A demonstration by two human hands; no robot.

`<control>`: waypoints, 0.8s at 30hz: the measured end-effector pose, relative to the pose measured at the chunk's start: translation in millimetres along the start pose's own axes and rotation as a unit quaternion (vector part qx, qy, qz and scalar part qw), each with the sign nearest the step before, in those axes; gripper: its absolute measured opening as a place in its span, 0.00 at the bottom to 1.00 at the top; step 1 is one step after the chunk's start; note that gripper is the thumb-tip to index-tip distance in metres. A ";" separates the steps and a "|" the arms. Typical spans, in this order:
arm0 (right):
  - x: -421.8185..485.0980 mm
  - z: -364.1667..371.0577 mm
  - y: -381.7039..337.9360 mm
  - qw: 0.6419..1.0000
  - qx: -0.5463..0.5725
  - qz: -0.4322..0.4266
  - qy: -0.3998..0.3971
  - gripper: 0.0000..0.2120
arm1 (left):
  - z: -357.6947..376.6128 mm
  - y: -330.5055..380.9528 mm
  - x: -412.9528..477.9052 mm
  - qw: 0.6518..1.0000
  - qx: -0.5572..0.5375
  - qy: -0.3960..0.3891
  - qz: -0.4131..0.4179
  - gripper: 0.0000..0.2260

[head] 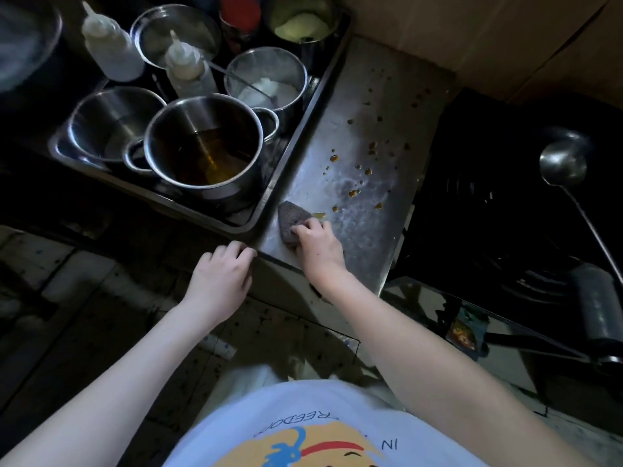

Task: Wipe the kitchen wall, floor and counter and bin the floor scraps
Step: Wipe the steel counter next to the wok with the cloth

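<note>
Grip for wiping: scouring pad (291,222) flat on the near end of the steel counter (364,230), my right hand (318,246) clamping its fingers over it to bear down toward the brown spatter (352,193) beyond, my left hand (224,269) curling its fingers on the near-left corner, apparently as a brace.

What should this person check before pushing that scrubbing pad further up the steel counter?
1. Pad in hand: ok. The right hand holds the grey pad down on the counter.
2. Path ahead free of objects: ok. Only brown drips lie there.
3. Counter clean: not ok. Many drips remain beyond the pad.
4. Gap to the tray: cannot tell. The pad sits right beside its rim.
5. Left hand braced: cannot tell. It touches the counter's front corner, but its fingertips are hidden.
</note>
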State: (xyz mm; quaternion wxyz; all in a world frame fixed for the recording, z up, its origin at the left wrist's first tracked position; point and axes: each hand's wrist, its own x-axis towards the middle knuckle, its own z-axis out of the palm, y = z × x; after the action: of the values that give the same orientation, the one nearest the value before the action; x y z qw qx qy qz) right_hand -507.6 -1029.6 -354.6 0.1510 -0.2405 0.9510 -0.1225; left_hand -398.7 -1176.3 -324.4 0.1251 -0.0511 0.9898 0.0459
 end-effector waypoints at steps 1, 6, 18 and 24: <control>-0.2 -2.1 5.9 1.000 0.007 0.008 0.004 0.17 | 0.3 1.2 -0.3 1.000 -0.003 0.003 0.000 0.15; -5.0 -19.9 54.2 0.993 0.033 0.107 0.045 0.15 | 1.7 11.2 4.5 1.000 -0.014 0.017 0.010 0.15; 8.2 -5.3 12.9 0.998 -0.023 0.057 0.023 0.17 | -7.8 4.0 14.6 1.000 -0.013 0.025 0.008 0.15; 34.5 -5.8 -15.5 0.999 0.032 0.026 -0.001 0.14 | -17.3 -2.5 14.3 0.999 -0.028 0.028 -0.002 0.15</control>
State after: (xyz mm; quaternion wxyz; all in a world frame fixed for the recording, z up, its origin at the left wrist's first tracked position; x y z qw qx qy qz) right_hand -532.0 -1059.0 -352.3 0.1627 -0.2108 0.9524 -0.1485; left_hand -416.3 -1181.9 -311.5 0.0960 -0.0580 0.9911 0.0722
